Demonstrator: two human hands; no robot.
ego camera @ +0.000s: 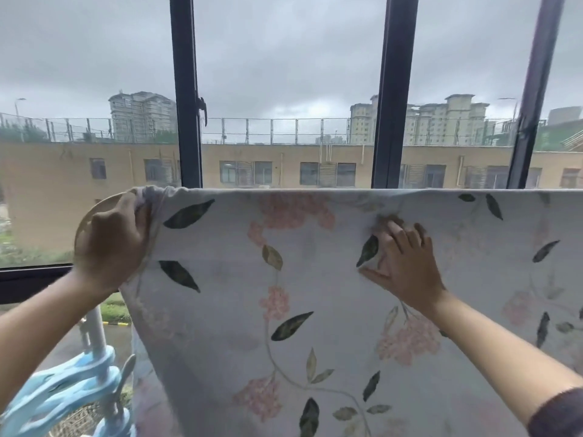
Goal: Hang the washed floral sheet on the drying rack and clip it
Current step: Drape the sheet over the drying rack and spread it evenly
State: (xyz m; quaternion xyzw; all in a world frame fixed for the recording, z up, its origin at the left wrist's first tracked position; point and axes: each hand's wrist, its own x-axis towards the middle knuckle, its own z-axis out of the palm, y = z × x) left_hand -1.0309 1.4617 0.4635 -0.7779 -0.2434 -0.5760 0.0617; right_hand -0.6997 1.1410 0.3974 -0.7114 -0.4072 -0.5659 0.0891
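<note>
The floral sheet, pale with pink blossoms and dark leaves, hangs over a horizontal bar hidden under its top fold. It fills the middle and right of the view. My left hand grips the bunched left top edge of the sheet by the rack's curved end. My right hand lies on the sheet's front a little below the fold, fingers spread, with a small wrinkle of cloth between thumb and fingers. Light blue clips sit on a white rack post at the lower left.
A window with dark frames stands right behind the rack. A dark sill runs at the left. Buildings and a grey sky lie beyond the glass.
</note>
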